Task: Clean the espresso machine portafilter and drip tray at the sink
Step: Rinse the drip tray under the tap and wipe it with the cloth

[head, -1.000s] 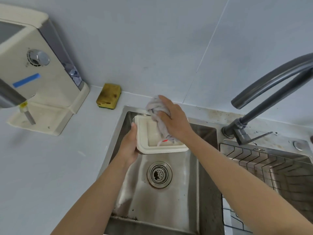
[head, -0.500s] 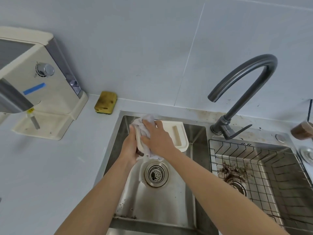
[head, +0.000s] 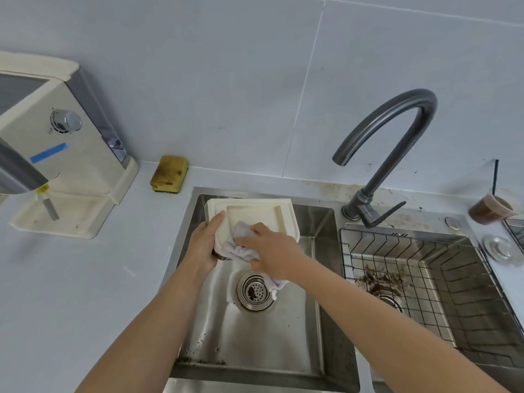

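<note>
I'm seeing the coffee machine (head: 71, 154) cut off at the counter's (head: 85, 293) left edge. Over the sink (head: 255, 341), the left hand (head: 202, 245) is gripping the drip tray (head: 255, 214), its fingers hidden underneath. The right hand (head: 272, 253) is clutching a cloth (head: 241, 248) against the tray, covering its near corner.

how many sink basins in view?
2. Left basin under the drip tray, which the left hand grips and the right hand wipes with a cloth. Right basin holds a wire basket. More may lie past the right edge.
</note>
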Available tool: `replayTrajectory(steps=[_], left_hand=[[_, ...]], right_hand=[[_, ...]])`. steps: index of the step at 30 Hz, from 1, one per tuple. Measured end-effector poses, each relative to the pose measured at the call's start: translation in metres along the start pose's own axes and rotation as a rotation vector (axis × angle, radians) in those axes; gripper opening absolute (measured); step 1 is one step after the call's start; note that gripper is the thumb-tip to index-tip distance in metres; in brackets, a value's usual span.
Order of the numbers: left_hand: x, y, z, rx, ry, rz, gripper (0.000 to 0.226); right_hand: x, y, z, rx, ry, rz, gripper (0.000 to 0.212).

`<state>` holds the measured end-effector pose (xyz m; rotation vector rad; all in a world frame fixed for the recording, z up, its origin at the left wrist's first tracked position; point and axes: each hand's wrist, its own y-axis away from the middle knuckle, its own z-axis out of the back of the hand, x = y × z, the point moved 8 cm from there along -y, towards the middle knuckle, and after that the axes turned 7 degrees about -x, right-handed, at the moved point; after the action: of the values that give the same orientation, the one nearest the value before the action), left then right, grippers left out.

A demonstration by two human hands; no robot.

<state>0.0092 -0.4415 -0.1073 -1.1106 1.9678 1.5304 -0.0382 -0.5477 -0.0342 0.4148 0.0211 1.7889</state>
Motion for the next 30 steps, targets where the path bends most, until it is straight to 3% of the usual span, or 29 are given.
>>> replayTrajectory(steps=[5, 11, 14, 19, 24, 30], left_hand=[[-0.005, 0.002, 0.002, 0.025, -0.082, -0.025, 0.049], [-0.007, 0.003, -0.005, 0.087, -0.141, -0.043, 0.028], [-0.003, 0.007, -0.015, 0.132, -0.143, -0.034, 0.029], [-0.005, 0.016, -0.036, 0.301, -0.146, -0.047, 0.037], [-0.009, 0.012, -0.024, 0.261, -0.170, -0.050, 0.034], [-0.019, 0.006, -0.006, 0.185, -0.089, -0.071, 0.021]], right_hand=[[-0.026, 0.005, 0.011, 0.016, 0.088, 0.011, 0.046], [-0.039, 0.003, 0.071, -0.232, 0.108, 0.035, 0.050], [-0.030, -0.006, 0.082, -0.286, 0.139, 0.081, 0.050], [-0.009, -0.023, 0.058, -0.180, 0.270, 0.225, 0.051], [-0.016, -0.029, 0.048, -0.104, 0.409, 0.248, 0.056], [-0.046, -0.025, 0.050, -0.096, 0.414, 0.172, 0.051]])
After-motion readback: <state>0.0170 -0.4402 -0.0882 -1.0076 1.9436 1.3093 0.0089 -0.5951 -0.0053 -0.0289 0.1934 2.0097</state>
